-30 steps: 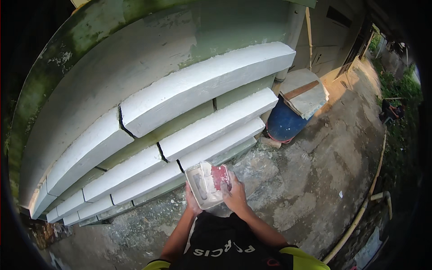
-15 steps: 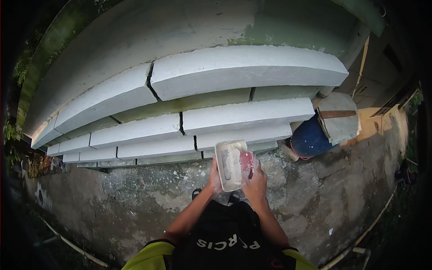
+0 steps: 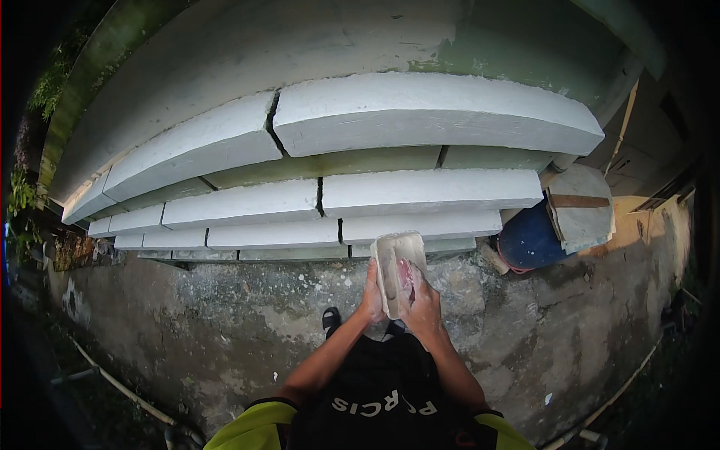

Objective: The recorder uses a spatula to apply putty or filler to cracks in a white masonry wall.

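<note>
Pale oblong tray [image 3: 381, 262], one: held up before the white ledges [image 3: 442, 112], above the concrete floor [image 3: 247, 322]. Left hand [image 3: 370, 297]: partly curled, gripping the tray's left side; fingers beneath hidden. Right hand [image 3: 424, 304]: closed round a red tool [image 3: 406, 276] at the tray's right side. Step, by judgement: working the tool in the tray; next move calls for a level tray and firm tool grip. Pose: the person's forearms converge forward, elbows wide, wrists near each other.

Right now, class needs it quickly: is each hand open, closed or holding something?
Left hand: holding the pale tray.
Right hand: closed on a red tool.
</note>
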Motion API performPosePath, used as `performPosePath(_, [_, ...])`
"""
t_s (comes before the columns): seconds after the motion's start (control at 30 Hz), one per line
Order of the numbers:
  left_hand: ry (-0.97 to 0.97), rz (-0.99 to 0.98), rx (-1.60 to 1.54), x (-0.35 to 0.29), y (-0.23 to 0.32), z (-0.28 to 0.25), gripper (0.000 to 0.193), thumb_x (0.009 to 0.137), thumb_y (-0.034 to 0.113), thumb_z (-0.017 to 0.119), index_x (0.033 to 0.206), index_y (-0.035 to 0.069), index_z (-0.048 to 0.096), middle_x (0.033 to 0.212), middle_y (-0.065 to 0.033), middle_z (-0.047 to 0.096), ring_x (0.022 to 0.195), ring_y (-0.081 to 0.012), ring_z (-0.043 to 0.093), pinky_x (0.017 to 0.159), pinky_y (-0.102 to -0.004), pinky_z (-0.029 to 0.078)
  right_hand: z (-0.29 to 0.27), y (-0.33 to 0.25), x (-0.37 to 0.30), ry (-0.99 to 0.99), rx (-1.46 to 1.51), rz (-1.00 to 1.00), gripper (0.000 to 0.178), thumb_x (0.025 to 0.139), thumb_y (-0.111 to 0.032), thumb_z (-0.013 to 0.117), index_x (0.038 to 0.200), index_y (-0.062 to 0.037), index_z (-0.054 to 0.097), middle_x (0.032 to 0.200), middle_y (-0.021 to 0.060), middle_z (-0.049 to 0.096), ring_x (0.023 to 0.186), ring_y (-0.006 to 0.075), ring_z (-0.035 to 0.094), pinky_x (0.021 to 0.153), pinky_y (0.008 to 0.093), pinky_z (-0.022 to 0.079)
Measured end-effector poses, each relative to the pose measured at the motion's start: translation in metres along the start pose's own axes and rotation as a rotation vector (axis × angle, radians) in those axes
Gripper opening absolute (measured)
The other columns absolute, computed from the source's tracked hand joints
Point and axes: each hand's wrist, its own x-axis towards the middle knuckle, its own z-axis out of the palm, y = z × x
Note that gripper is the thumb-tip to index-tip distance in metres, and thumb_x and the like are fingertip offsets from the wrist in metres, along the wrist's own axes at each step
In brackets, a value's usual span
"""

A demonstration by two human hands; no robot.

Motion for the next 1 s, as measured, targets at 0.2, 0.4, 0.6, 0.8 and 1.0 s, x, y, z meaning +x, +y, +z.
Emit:
performPosePath(0.2, [-0.030,0.024,0.022,-0.001,0.014,-0.022,0.066,0.097,0.064,0.027,0.119,0.009,0.055,0.107,-0.0074,0.063,0.098,-0.0202,0.063,0.089,-0.0370,0.052,0.022,-0.013,-0.002,0.115,0.052,-0.128,0.040,0.082,-0.008,0.059,0.121,0.0030,0.057,0.107,0.0243,0.066,0.095,0.0382,0.067,0.078,0.0405,0.056])
performPosePath(0.4, [0.008,0.055,-0.011,-0.006,0.029,-0.027,0.071,0.095,0.067,0.028,0.127,0.008,0.052,0.115,-0.0097,0.062,0.102,-0.0226,0.063,0.092,-0.0381,0.052,0.034,-0.027,0.015,0.071,0.199,0.027,0.043,0.080,-0.004,0.055,0.122,0.0050,0.056,0.102,0.0218,0.067,0.088,0.0281,0.069,0.078,0.0344,0.054])
performPosePath(0.6, [-0.007,0.023,-0.028,-0.002,0.045,-0.047,0.078,0.094,0.069,0.027,0.140,0.008,0.042,0.131,-0.0124,0.056,0.113,-0.0275,0.059,0.099,-0.0424,0.048,0.057,-0.004,0.025,0.166,0.700,0.374,0.047,0.080,0.002,0.045,0.125,0.0092,0.053,0.108,0.0107,0.063,0.097,0.0155,0.059,0.089,0.0281,0.046])
performPosePath(0.8, [-0.067,-0.083,-0.069,-0.022,0.058,-0.079,0.081,0.091,0.072,0.030,0.145,0.011,0.038,0.139,-0.0130,0.050,0.123,-0.0320,0.053,0.102,-0.0507,0.044,0.040,-0.019,0.022,0.291,1.196,0.553,0.053,0.079,-0.001,0.047,0.131,0.0069,0.048,0.117,0.0126,0.061,0.107,0.0217,0.060,0.095,0.0320,0.046])
performPosePath(1.0, [-0.057,-0.067,-0.187,-0.059,0.070,-0.138,0.080,0.089,0.073,0.031,0.143,0.014,0.040,0.134,-0.0132,0.054,0.117,-0.0362,0.056,0.096,-0.0570,0.047,0.011,-0.028,0.005,0.363,1.448,0.570,0.053,0.080,-0.003,0.049,0.132,0.0023,0.047,0.119,0.0106,0.060,0.111,0.0222,0.058,0.095,0.0346,0.047])
